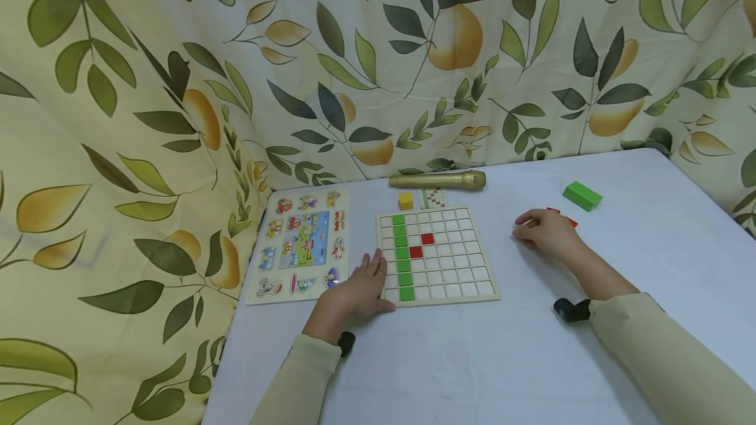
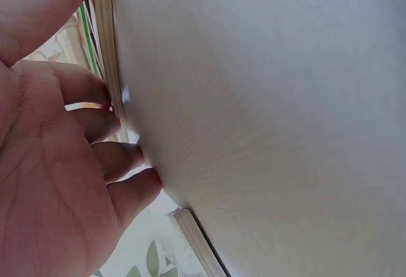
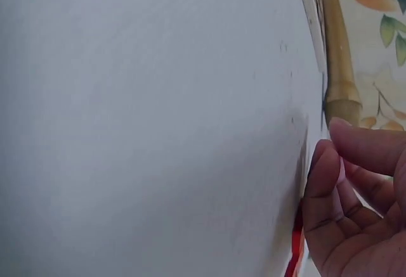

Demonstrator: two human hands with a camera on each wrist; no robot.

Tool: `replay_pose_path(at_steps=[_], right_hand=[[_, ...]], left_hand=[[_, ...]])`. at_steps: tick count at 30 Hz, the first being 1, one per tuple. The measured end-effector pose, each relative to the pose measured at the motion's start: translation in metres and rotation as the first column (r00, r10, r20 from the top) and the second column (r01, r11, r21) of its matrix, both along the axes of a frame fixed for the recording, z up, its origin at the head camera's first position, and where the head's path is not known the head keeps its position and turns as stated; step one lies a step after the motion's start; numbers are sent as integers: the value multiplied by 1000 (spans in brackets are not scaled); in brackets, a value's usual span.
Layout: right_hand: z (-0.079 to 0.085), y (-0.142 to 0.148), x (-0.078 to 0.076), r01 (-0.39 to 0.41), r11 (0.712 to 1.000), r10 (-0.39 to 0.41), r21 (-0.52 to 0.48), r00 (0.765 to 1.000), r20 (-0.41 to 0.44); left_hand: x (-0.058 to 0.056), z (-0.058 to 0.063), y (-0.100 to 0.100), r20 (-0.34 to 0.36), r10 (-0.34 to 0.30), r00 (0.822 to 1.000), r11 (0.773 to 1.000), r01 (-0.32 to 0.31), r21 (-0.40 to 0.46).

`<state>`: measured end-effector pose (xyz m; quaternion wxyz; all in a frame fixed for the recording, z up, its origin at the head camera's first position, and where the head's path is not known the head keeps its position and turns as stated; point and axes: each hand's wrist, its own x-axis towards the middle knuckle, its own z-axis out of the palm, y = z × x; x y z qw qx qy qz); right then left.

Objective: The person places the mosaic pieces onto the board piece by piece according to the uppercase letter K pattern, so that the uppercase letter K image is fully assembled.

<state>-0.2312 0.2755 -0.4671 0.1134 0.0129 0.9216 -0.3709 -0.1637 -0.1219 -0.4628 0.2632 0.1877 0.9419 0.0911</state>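
Observation:
A wooden grid board (image 1: pixel 447 290) lies on the table, with a column of green squares (image 1: pixel 402 252) and two red squares (image 1: pixel 428 239) among its white ones. My left hand (image 1: pixel 361 287) rests at the board's left edge, fingers extended and thumb near the lower corner. In the left wrist view, the fingertips of that hand (image 2: pixel 57 163) touch down beside the board's edge. To the right of the board, my right hand (image 1: pixel 546 233) hovers low with bent fingers, partly covering red pieces (image 1: pixel 573 222). Thumb and index of the right hand (image 3: pixel 355 207) come close together; whether something is between them is unclear.
Left of the board lies a picture puzzle board (image 1: pixel 304 241) with vehicles. Behind the grid are a yellow block (image 1: pixel 405 201), a small pattern card (image 1: pixel 434 198) and a gold microphone-shaped object (image 1: pixel 438 180). A green block (image 1: pixel 582 195) lies at the right. Patterned cloth (image 1: pixel 331 117) hangs behind.

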Motion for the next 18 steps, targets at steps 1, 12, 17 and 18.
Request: replay_pose_path(at_steps=[1,12,17,18], right_hand=[[0,3,0,5,1000,-5,3,1000,-1],[-2,27,8,73,997,-73,5,997,10],[-2,35,12,104,994,-106,34,993,51],[-2,36,12,107,993,-109,38,992,55]], left_hand=[[0,0,0,0,0,1000,1000,0,0],[0,2,0,4,-2,1000,1000,2,5],[0,2,0,1,-7,1000,1000,7,7],[0,2,0,1,-6,1000,1000,6,8]])
